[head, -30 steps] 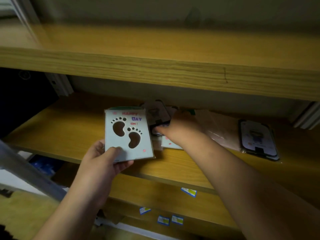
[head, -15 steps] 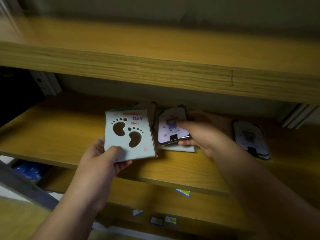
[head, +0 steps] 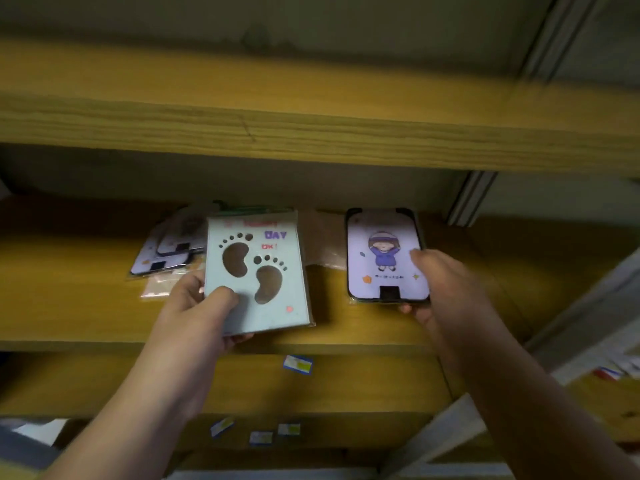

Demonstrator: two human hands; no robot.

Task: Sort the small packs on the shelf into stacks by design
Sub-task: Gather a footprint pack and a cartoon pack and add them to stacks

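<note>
Mid-sort, I'd say: left hand (head: 204,306) has its grip closed on the footprint pack (head: 256,275) above the shelf (head: 69,306), right hand (head: 440,282) clamps the cartoon-girl pack (head: 384,254) at the shelf's right. Next that one probably needs laying flat as its own stack, well apart from the loose packs (head: 169,247) on the left.

- The right hand (head: 446,285) has carried the black-edged lilac pack with a cartoon figure (head: 385,256) from just right of the pale green footprint-cutout pack (head: 254,273) to a position well to its right.
- The lilac pack's printed face is now fully visible, thumb on its right edge.
- Two similar lilac packs (head: 169,249) are now exposed left of the footprint pack.
</note>
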